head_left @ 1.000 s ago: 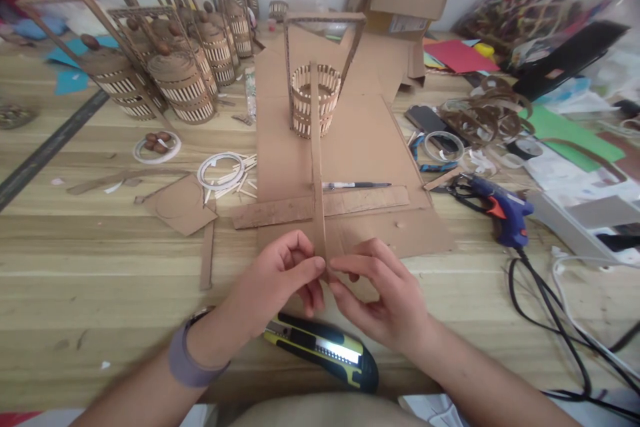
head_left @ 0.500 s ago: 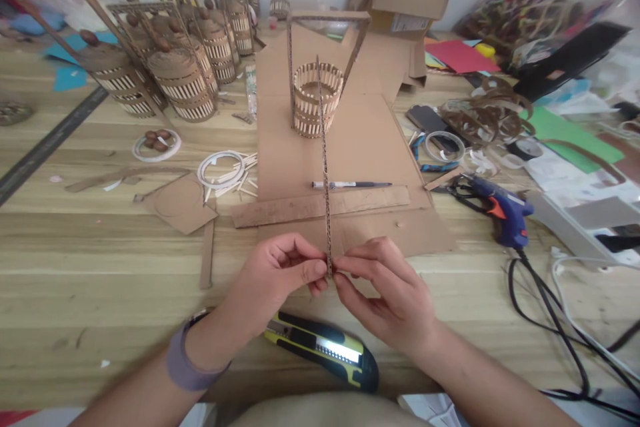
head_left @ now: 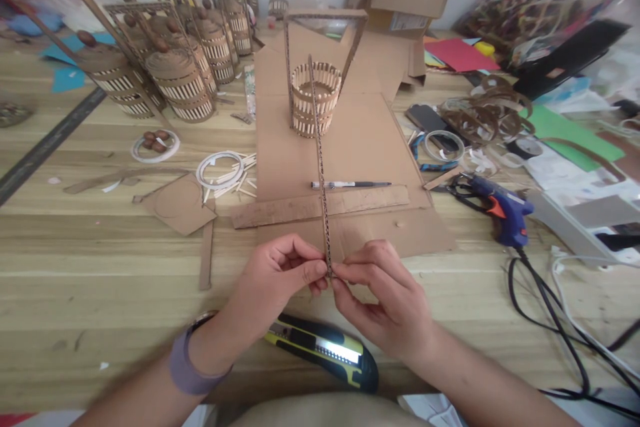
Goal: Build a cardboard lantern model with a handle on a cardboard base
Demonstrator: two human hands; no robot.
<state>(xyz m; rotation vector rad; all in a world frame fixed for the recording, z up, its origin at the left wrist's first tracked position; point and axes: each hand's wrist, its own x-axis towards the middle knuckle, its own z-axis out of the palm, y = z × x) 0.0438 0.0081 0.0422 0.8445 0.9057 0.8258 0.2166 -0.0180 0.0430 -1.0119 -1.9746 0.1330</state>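
Between both hands I hold a long, thin cardboard strip [head_left: 323, 193] edge-on, its corrugated side facing me. My left hand [head_left: 280, 270] pinches its near end between thumb and fingers. From the other side, my right hand [head_left: 383, 297] grips the same end with its fingertips. The strip's far end overlaps a small round basket [head_left: 316, 103] of light sticks and brown bands, which has a tall cardboard handle [head_left: 325, 14]. Below my hands lies a yellow and black utility knife [head_left: 325, 350]. A pen [head_left: 351, 184] and a flat cardboard strip [head_left: 280, 208] rest on the cardboard sheet [head_left: 360, 140] beyond.
Several finished lidded baskets [head_left: 180, 80] with tall handles stand at the back left. A blue glue gun [head_left: 505, 210] with black cable lies on the right. Tape rolls [head_left: 220, 170], small sticks [head_left: 245, 181] and a cut cardboard piece [head_left: 177, 203] lie on the left. An open box [head_left: 410, 0] stands behind.
The far end of the cardboard strip has tilted slightly left. Both hands keep their pinch at its near end, almost in the same place.
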